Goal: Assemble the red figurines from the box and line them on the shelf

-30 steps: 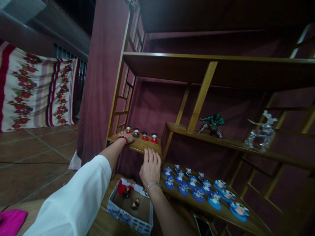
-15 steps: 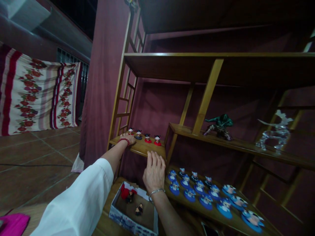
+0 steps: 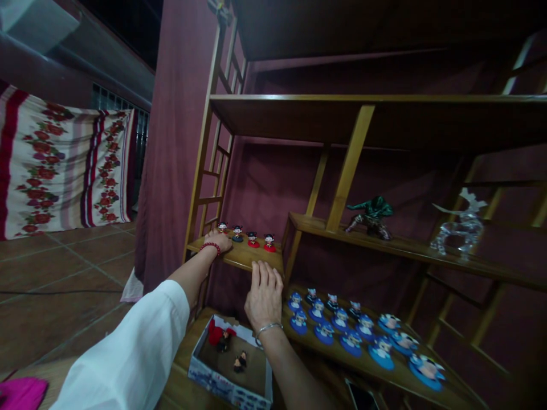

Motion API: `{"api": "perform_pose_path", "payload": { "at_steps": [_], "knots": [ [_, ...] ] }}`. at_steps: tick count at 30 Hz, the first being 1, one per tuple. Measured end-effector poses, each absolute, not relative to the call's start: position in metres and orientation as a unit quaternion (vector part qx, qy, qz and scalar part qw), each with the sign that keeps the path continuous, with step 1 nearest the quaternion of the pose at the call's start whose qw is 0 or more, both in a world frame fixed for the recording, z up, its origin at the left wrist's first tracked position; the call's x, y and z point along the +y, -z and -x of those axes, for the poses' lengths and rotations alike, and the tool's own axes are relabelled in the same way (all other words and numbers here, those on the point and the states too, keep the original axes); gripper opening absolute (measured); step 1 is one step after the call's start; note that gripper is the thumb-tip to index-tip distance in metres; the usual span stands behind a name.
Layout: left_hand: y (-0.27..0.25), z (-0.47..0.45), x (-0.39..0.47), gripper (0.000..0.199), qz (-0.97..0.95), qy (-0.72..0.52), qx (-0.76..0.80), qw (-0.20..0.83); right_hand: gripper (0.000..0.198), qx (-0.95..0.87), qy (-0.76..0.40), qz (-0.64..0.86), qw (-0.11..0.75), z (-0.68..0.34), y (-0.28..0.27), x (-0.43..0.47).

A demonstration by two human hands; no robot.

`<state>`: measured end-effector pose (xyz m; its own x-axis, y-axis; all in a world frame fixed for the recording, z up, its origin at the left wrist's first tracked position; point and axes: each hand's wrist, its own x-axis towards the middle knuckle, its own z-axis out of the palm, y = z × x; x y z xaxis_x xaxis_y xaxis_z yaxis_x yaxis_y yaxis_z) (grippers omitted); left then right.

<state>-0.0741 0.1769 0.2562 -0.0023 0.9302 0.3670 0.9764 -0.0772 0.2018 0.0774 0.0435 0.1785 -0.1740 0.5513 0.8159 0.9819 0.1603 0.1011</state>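
My left hand, with a red bead bracelet, is at the left end of a small wooden shelf. Its fingers are closed about the lower part of a small red figurine, whose base they hide. Beside it stand a dark-based figurine and two red-based ones. My right hand, wearing a silver bangle, is back side up at the shelf's front edge, fingers extended and holding nothing. Below, between my arms, an open cardboard box holds a red-and-black figurine and small dark pieces.
Several blue-based figurines stand in rows on the lower right shelf. Above them are a green figure and a clear glass deer. A phone-like dark object lies at the bottom. A purple curtain hangs at left.
The whole view has shifted slightly, so things appear a little further left. Both hands keep the same places at the shelf, and the figurines stay where they were.
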Motion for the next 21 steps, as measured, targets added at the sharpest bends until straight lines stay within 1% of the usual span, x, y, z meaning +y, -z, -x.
{"api": "perform_pose_path", "payload": {
  "at_steps": [3, 7, 13, 21],
  "knots": [
    [-0.256, 0.076, 0.166, 0.043, 0.695, 0.232, -0.677, 0.072, 0.058, -0.691, 0.335, 0.556, 0.319, -0.077, -0.179, 0.043],
    [-0.257, 0.077, 0.157, 0.039, 0.738, 0.241, -0.624, 0.082, 0.058, -0.692, 0.329, 0.561, 0.314, -0.077, -0.179, 0.04],
    [-0.259, 0.063, 0.162, 0.043, 0.803, 0.193, -0.559, 0.074, 0.062, -0.694, 0.32, 0.566, 0.308, -0.076, -0.183, 0.037],
    [-0.261, 0.05, 0.174, 0.043, 0.795, 0.139, -0.589, 0.052, 0.065, -0.699, 0.313, 0.567, 0.302, -0.077, -0.182, 0.038]
  ]
}}
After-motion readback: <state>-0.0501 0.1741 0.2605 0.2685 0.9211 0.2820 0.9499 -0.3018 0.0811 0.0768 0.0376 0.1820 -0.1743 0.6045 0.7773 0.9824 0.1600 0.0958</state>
